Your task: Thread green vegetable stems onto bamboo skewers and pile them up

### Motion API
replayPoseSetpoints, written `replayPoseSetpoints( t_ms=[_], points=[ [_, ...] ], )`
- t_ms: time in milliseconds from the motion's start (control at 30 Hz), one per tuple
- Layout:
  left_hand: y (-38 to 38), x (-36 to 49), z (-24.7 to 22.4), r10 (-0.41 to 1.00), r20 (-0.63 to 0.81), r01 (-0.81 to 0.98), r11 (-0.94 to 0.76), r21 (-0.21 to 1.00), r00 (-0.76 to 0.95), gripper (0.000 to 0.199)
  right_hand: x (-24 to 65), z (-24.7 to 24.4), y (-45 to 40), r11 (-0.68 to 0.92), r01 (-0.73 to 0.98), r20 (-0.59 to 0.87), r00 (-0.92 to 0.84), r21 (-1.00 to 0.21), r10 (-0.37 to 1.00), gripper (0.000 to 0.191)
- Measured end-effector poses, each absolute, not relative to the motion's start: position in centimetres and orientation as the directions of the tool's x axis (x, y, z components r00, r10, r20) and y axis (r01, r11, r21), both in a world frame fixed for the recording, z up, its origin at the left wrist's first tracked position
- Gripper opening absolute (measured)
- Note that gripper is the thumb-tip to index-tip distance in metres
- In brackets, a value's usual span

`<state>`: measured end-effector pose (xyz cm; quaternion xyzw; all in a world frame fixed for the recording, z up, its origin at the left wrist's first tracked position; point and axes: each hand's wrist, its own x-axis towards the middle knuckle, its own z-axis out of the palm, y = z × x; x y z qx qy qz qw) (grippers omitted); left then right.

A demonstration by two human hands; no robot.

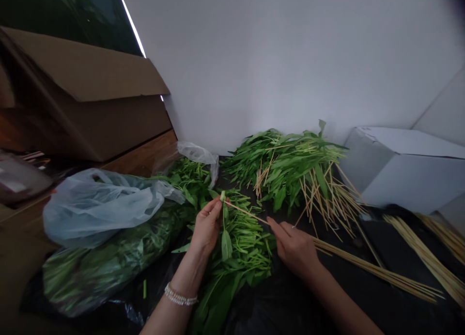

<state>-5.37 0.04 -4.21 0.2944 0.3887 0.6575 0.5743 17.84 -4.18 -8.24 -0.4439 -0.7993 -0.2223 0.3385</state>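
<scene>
My left hand (209,223) pinches a folded water spinach stem (223,195), whose leaf hangs down below the fingers. My right hand (295,245) is closed on a thin bamboo skewer (249,212); its far end meets the stem at my left fingertips. Behind the right hand a bundle of skewers (381,273) sticks out to the lower right, apparently held in the same palm. Under and between both hands lies a pile of cut water spinach (247,238), stems towards the right, leaves at the front.
Skewered greens (290,163) are heaped against the wall, skewer ends pointing forward. Left are a clear plastic bag of greens (105,257), a crumpled plastic bag (105,204) and a cardboard box (94,112). At right stand a white box (410,168) and more loose skewers (425,252).
</scene>
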Motion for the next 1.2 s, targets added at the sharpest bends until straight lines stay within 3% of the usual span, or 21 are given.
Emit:
replayPoseSetpoints(
  t_ms=[267,667,833,1100,1200],
  points=[
    [-1.1,-3.6,-4.1,0.987,-0.157,-0.449,0.149,0.881,0.018,0.035,17.3,-8.5,-4.4,0.521,0.851,0.728,-0.4,0.07,0.556,0.037],
    [-1.3,-3.3,-3.7,0.984,-0.158,-0.33,0.178,0.927,0.087,0.031,17.0,-9.0,-4.8,0.501,0.864,0.746,-0.369,0.054,0.555,0.036],
    [-2.3,-1.5,-4.5,0.96,-0.193,-0.281,0.246,0.928,0.201,0.033,16.1,-8.9,-4.8,0.529,0.849,0.737,-0.367,0.015,0.568,0.032],
    [-1.6,-1.9,-3.1,0.99,-0.046,-0.239,0.077,0.968,0.131,0.04,18.2,-8.2,-3.9,0.41,0.912,0.805,-0.259,0.022,0.533,0.03],
    [-1.5,-3.2,-2.8,0.996,-0.003,-0.168,0.018,0.986,0.085,0.033,20.2,-8.1,-3.2,0.316,0.949,0.85,-0.163,-0.004,0.501,0.03]
  ],
)
